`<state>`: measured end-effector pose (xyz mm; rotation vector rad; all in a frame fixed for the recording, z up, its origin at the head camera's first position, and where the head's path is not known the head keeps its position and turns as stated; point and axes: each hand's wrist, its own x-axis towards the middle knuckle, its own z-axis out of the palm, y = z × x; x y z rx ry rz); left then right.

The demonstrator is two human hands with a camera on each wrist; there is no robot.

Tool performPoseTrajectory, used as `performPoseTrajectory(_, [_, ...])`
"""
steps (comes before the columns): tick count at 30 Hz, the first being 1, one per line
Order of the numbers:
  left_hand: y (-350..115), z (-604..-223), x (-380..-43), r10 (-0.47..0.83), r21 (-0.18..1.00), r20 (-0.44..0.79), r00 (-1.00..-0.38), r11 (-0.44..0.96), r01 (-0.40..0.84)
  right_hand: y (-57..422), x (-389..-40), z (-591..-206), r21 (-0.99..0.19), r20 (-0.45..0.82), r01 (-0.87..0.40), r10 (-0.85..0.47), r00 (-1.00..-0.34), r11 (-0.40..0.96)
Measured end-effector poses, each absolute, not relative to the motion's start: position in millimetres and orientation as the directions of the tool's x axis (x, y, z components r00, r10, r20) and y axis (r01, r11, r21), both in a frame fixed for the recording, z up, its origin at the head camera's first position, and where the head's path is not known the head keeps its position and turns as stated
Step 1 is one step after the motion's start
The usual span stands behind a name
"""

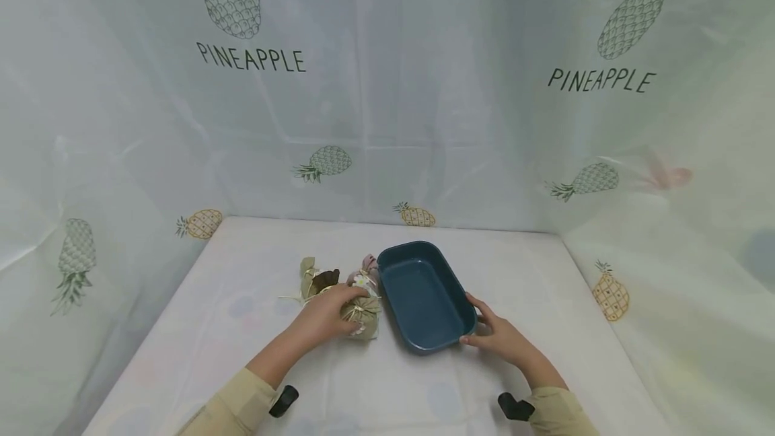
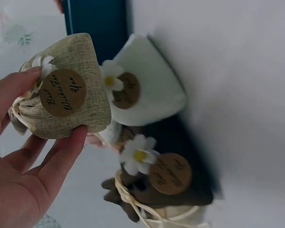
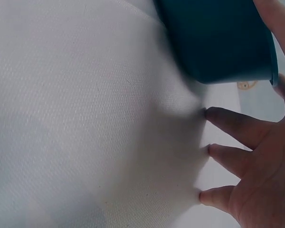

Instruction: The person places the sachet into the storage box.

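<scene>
My left hand (image 1: 329, 315) grips a beige linen drawstring pouch (image 2: 76, 80) between thumb and fingers. The pouch bears a round brown "Best Wishes" sticker and a white flower. Close beside it are a pale pouch (image 2: 147, 85) and a dark brown pouch (image 2: 180, 156), each with a flower and a sticker. A deep blue rectangular dish (image 1: 424, 298) lies just right of the pouches. At its near right corner, my right hand (image 1: 499, 338) holds the dish with thumb and index finger, while its other fingertips reach down to the table in the right wrist view.
A pink pouch top (image 1: 369, 265) shows against the dish's left side, and an olive pouch (image 1: 307, 271) stands farther left. The white table (image 1: 514, 268) is bordered by hanging sheets (image 1: 424, 120) printed with pineapples.
</scene>
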<state>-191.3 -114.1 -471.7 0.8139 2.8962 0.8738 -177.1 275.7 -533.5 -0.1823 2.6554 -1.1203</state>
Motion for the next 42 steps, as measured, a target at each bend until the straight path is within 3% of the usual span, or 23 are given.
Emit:
performPoseTrajectory(11, [-74.0, -450.4, -217.2, 0.508, 0.577, 0.118, -0.853, 0.664, 0.476, 274.3, -176.1, -535.3, -0.712, -0.194, -0.007, -0.206, -0.959, 0.702])
performPoseTrajectory(27, [-15.7, -456.9, -280.8, 0.529, 0.549, 0.131, -0.839, 0.666, 0.505, 274.7, -176.4, -533.5, -0.716, -0.181, -0.023, -0.217, -0.959, 0.698])
performPoseTrajectory(34, [-4.0, -466.0, -309.9, 0.515, 0.681, 0.103, -0.851, 0.587, 0.438, 274.2, -177.9, -535.3, -0.725, -0.179, -0.024, -0.221, -0.959, 0.689])
performPoseTrajectory(42, [2.6, -472.9, -327.4, 0.580, 0.695, 0.066, -0.812, 0.557, 0.455, 275.1, -177.3, -537.5, -0.733, -0.192, -0.007, -0.217, -0.957, 0.680])
